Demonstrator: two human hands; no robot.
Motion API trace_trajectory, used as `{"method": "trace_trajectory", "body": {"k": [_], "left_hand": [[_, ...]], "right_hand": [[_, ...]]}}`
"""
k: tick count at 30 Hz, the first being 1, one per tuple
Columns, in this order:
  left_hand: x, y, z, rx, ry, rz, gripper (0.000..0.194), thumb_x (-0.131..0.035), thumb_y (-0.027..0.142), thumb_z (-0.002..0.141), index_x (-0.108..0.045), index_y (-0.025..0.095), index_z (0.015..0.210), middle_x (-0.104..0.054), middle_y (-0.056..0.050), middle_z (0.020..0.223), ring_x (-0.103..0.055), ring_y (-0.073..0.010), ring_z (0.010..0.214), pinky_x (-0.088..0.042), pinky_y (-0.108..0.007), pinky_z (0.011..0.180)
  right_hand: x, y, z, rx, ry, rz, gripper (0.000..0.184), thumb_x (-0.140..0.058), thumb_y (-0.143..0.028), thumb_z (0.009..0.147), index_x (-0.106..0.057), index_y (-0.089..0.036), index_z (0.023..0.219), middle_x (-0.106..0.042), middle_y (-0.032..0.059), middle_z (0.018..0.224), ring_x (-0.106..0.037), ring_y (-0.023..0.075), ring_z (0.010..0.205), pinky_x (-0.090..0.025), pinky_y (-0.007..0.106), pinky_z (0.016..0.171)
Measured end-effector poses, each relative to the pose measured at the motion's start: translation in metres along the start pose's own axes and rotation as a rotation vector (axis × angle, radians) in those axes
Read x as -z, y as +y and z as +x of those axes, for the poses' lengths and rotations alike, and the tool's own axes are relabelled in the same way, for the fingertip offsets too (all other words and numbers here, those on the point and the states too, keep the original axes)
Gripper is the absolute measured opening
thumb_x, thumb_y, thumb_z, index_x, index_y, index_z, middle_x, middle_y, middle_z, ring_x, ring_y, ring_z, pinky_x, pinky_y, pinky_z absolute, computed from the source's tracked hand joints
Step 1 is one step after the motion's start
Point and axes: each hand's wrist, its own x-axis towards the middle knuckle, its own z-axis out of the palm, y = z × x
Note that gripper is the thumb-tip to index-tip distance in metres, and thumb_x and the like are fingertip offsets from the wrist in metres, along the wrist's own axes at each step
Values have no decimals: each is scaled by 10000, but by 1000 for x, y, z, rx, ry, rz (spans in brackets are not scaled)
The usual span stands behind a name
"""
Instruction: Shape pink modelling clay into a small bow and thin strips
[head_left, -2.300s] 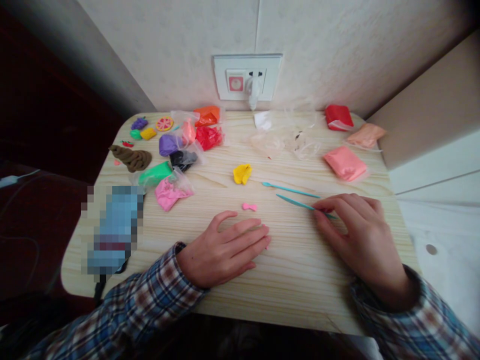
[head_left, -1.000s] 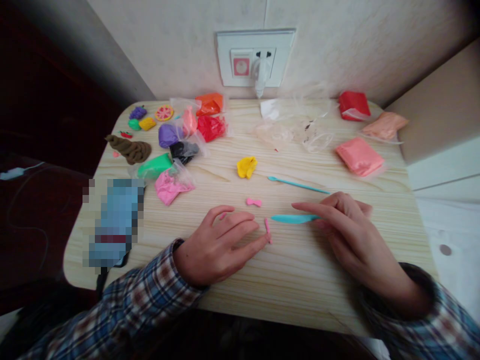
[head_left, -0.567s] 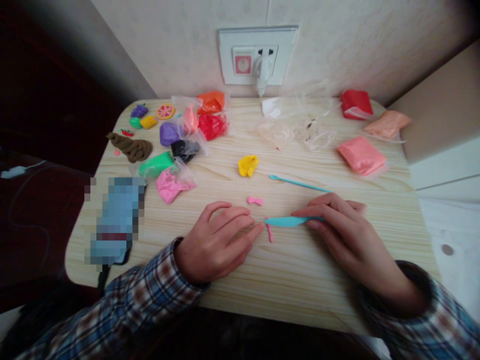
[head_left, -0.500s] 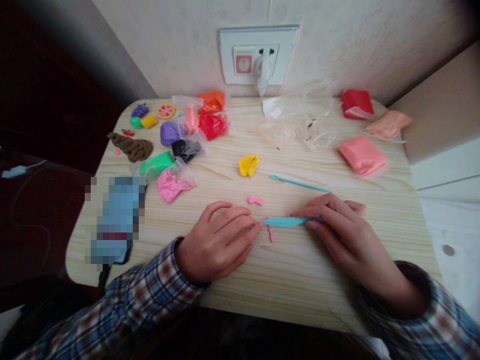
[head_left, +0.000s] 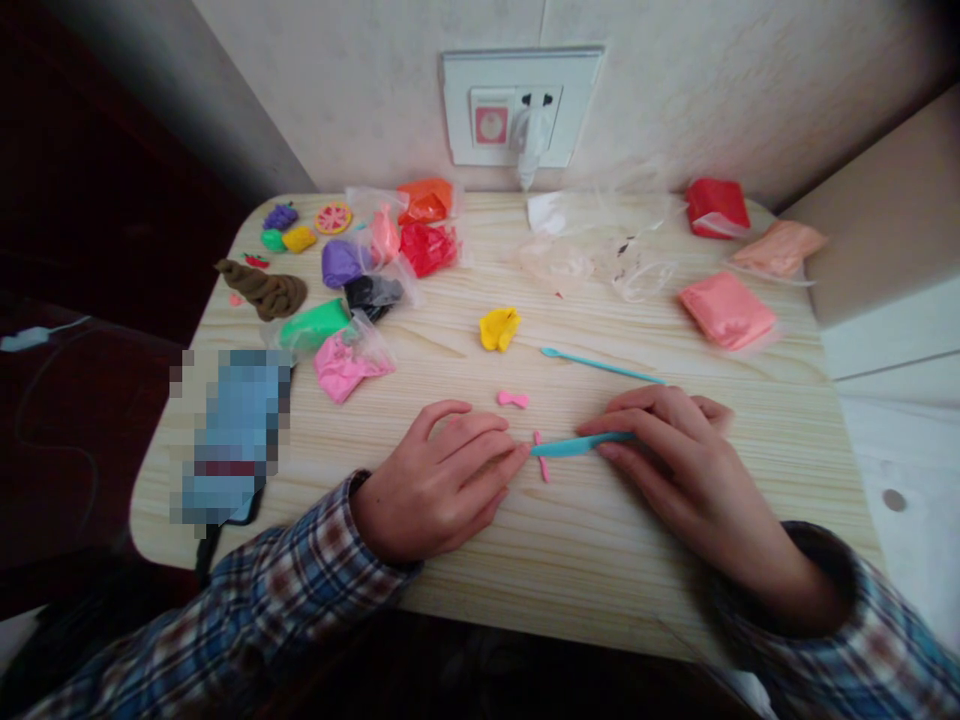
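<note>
A blue plastic clay knife (head_left: 574,446) lies level across a thin pink clay strip (head_left: 544,468), whose two ends show above and below the blade. My right hand (head_left: 675,460) grips the knife's handle between thumb and fingers. At the blade's tip, the fingertips of my left hand (head_left: 442,480) are pinched together against it; their exact hold is partly hidden. Just above the blade rests a small pink clay bow (head_left: 513,400). Farther back sit a yellow clay lump (head_left: 499,329) and a thin blue modelling stick (head_left: 604,366).
Bagged clay, such as the pink bag (head_left: 349,365) and green bag (head_left: 315,325), crowds the left. A brown coiled clay piece (head_left: 270,293) and a phone (head_left: 236,435) lie there too. At right are a red packet (head_left: 718,208) and a salmon packet (head_left: 727,310). Clear wrappers (head_left: 600,255) lie behind.
The knife's blade has tilted slightly, and my right fingers have shifted a little left along it. My left hand stays at the tip. The view has moved slightly.
</note>
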Motion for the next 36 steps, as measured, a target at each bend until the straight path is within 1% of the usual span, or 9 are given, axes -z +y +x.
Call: {"method": "trace_trajectory", "body": {"k": [6,13,23,29,36], "left_hand": [[3,1,3,6,-23,6,246,-522,115,857,-603,113,1089,-717,-49,980,-610,-188,989,-443,-392,893],[3,1,2,3,-31,0,254,-527,123,860,-594,103,1104,-714,-54,995,-607,-193,997,-446,-400,894],[2,1,2,16,-34,0,259,-533,117,852,-593,110,1103,-712,-51,1006,-600,-199,1007,-436,-410,911],[2,0,1,13,-40,2,300,-508,112,859,-575,125,1151,-704,-46,1001,-592,-190,1012,-424,-402,907],[-3,0,-2,14,7,-21,300,-479,117,861,-583,123,1143,-693,-60,989,-574,-200,1021,-418,-416,918]], "right_hand": [[0,-1,0,15,-12,-16,193,-453,-291,933,-584,-280,1075,-583,47,1016,-535,212,990,-297,396,809],[-1,-3,5,86,-28,7,197,-469,-289,929,-572,-279,1097,-596,45,1008,-537,202,983,-311,390,812],[-2,-12,11,143,-18,-6,160,-483,-274,924,-601,-254,1030,-622,30,942,-535,186,922,-296,380,820],[-3,-14,12,140,-11,-19,147,-471,-285,931,-600,-249,994,-641,24,915,-542,183,904,-285,385,829],[-3,-14,12,140,-10,-7,126,-488,-293,925,-584,-257,996,-640,20,908,-546,182,896,-283,386,825]]}}
